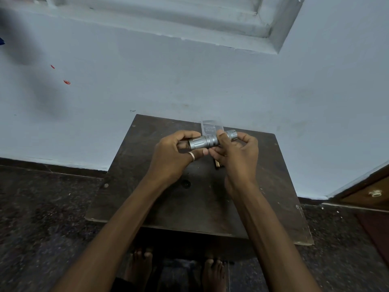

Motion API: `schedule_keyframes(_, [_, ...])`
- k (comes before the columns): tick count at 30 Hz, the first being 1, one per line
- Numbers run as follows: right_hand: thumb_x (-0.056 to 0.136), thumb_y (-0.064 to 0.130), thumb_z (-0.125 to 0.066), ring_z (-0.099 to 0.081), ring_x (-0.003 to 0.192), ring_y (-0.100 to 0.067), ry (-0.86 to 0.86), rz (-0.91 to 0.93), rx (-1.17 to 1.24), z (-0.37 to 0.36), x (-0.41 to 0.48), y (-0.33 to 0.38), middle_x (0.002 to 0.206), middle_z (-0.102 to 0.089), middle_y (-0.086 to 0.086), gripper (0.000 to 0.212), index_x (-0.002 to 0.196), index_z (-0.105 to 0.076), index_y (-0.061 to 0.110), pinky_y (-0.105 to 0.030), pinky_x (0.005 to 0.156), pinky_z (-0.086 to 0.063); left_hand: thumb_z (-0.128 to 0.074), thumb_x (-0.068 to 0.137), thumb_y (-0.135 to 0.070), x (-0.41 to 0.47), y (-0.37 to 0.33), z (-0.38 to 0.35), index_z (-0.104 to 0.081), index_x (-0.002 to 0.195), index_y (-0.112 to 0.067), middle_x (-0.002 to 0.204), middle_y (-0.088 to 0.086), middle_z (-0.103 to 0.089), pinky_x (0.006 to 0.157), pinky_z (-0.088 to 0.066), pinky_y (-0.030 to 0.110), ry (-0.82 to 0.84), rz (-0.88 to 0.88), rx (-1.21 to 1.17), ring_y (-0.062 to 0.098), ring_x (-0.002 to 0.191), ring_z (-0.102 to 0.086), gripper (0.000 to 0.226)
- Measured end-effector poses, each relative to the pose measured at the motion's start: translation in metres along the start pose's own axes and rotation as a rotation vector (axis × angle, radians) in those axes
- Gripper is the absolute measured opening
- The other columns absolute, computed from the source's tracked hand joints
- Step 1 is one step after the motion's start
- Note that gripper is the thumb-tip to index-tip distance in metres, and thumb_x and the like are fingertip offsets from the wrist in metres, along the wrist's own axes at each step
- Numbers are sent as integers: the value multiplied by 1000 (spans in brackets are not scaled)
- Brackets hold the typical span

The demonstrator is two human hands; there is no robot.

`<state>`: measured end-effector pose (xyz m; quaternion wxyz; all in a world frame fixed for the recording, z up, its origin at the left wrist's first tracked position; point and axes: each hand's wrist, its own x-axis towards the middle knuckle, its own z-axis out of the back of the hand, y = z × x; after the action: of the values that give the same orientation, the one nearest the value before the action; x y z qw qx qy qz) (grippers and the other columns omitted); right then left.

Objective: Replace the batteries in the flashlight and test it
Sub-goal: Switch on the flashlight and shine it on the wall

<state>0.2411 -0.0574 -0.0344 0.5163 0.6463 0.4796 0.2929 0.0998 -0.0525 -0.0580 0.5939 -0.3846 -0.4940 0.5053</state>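
Observation:
I hold a silver metal flashlight (205, 141) level above a small dark wooden table (273, 186). My left hand (174, 157) grips its wider left end, a ring on one finger. My right hand (236, 157) curls its fingers round the narrower right part, whose ribbed end (231, 134) sticks out past the fingers. A clear plastic case (210, 127) lies on the table just behind the flashlight. A small dark and gold object (217, 164), perhaps a battery, peeks out under my right hand, mostly hidden.
The table stands against a pale blue wall (189, 81) on a dark speckled floor (42, 207). A wooden door (366, 192) with a metal fitting is at the right. My bare feet (139, 264) show beneath the table's front edge.

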Motion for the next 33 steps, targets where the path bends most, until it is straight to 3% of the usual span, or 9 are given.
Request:
schedule_keyframes(3, [90, 14, -75, -67, 64, -15, -29, 33, 2, 4, 3, 1, 80, -60, -11, 38, 113, -45, 9, -36, 72, -64, -73, 81, -49, 2, -11, -2, -64, 122, -25, 118, -9, -69, 97, -51, 23, -11, 170, -197, -3, 106, -64, 48])
schedule_keyframes(5, [90, 14, -74, -68, 65, -17, -48, 46, 22, 7, 5, 5, 84, -60, -14, 37, 113, -45, 9, -36, 71, -64, -50, 79, -74, 5, -17, 2, -53, 137, -25, 137, -9, -59, 111, -39, 32, -13, 333, -402, 3, 127, -52, 75])
schedule_keyframes(8, [90, 12, -74, -70, 67, -19, -63, 55, 47, 10, 7, 10, 89, -61, -18, 36, 113, -46, 7, -35, 70, -64, -26, 87, -79, 9, -18, 15, -36, 151, -20, 153, -5, -43, 121, -20, 38, -13, 449, -706, 12, 144, -33, 88])
schedule_keyframes(11, [91, 10, -73, -70, 66, -19, -72, 61, 60, 12, 8, 13, 91, -62, -20, 33, 111, -47, 6, -32, 66, -64, -23, 86, -82, 8, -16, 26, -36, 152, -20, 155, -4, -41, 123, -13, 40, -13, 460, -840, 13, 147, -26, 91])
schedule_keyframes(19, [91, 13, -73, -72, 73, -22, -63, 76, 78, 11, 7, 17, 94, -63, -20, 40, 119, -47, 4, -35, 71, -64, -28, 83, -83, 9, -14, 36, -40, 149, -19, 154, -3, -42, 123, -11, 41, -21, 487, -890, 14, 150, -21, 93])
schedule_keyframes(33, [94, 12, -69, -72, 79, -19, -114, 147, 89, 20, 13, 22, 91, -64, -7, 32, 113, -43, 11, -33, 73, -62, -25, 84, -83, 10, -15, 38, -40, 150, -20, 156, -2, -40, 123, -11, 42, -1, 476, -856, 16, 150, -21, 93])
